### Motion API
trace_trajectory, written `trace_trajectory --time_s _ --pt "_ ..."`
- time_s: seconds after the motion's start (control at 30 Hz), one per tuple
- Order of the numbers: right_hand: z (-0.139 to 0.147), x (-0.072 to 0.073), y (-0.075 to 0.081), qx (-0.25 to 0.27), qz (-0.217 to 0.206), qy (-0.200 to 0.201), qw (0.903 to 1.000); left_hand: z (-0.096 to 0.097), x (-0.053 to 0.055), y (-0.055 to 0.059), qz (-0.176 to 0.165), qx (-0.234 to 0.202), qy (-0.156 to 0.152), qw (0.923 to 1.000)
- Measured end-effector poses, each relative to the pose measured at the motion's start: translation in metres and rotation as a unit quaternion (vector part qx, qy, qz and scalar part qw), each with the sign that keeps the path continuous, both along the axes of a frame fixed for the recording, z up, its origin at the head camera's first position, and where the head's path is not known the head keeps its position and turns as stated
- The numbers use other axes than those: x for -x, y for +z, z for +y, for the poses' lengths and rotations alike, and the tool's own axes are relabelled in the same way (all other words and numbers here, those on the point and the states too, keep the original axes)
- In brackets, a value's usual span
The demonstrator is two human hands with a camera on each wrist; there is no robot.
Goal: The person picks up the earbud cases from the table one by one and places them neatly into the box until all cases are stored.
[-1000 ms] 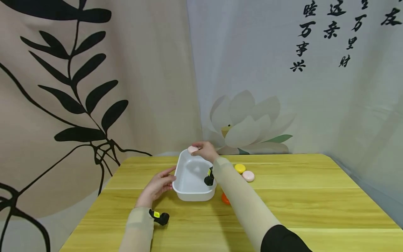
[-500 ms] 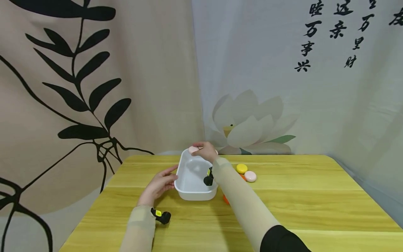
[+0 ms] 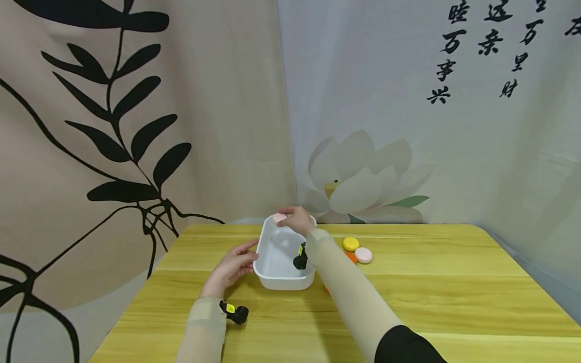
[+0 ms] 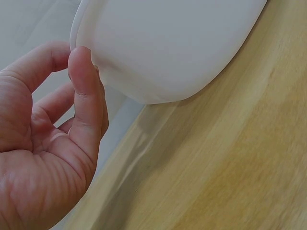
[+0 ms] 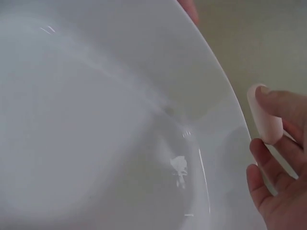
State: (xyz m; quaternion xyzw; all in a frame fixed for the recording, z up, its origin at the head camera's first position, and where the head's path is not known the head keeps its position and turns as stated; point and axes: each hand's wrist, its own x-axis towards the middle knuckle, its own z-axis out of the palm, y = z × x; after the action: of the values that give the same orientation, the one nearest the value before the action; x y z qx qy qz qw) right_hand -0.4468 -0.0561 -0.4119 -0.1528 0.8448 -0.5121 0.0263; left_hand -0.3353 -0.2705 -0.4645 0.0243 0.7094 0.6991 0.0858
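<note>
A white rectangular tub [image 3: 284, 284] stands near the table's far side, its inside facing me. At its left wall, my left hand [image 3: 232, 266] grips the rim; in the left wrist view the fingertips [image 4: 82, 60] come right up to the rim, thumb and fingers bent. My right hand [image 3: 297, 221] reaches across to the tub's far end and pinches a pale pink disc [image 3: 279, 218] with rounded edges. The right wrist view has this disc [image 5: 265, 115] on edge just outside the rim, with the lower fingers close against the tub wall [image 5: 225, 103].
Right of the tub, beside my right forearm, lie a yellow disc [image 3: 351, 244], another pale pink disc [image 3: 363, 255] and an orange disc [image 3: 351, 257] partly hidden by the sleeve. A sliver of another orange piece [image 3: 326, 289] shows nearer. Printed curtains [image 3: 236, 126] hang behind the wooden table [image 3: 454, 302].
The whole scene has shifted slightly right in the head view. More of the orange disc beside the yellow one shows, less of the nearer orange piece. Both hands keep their holds.
</note>
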Motion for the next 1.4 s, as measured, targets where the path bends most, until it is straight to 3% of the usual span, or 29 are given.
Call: trace_trajectory --time_s 0.37,0.9,1.4 --pt "-0.006 0.006 -0.009 -0.02 0.028 -0.009 0.9994 0.0 -0.001 0.001 0.001 -0.014 -0.005 0.9999" --pt "-0.01 0.0 -0.013 -0.017 0.027 -0.018 0.9993 0.001 0.0 -0.001 -0.003 -0.008 0.009 0.9999" --pt "-0.01 0.001 -0.023 -0.063 0.035 -0.039 0.9966 0.0 0.0 -0.001 -0.002 -0.007 0.002 1.0"
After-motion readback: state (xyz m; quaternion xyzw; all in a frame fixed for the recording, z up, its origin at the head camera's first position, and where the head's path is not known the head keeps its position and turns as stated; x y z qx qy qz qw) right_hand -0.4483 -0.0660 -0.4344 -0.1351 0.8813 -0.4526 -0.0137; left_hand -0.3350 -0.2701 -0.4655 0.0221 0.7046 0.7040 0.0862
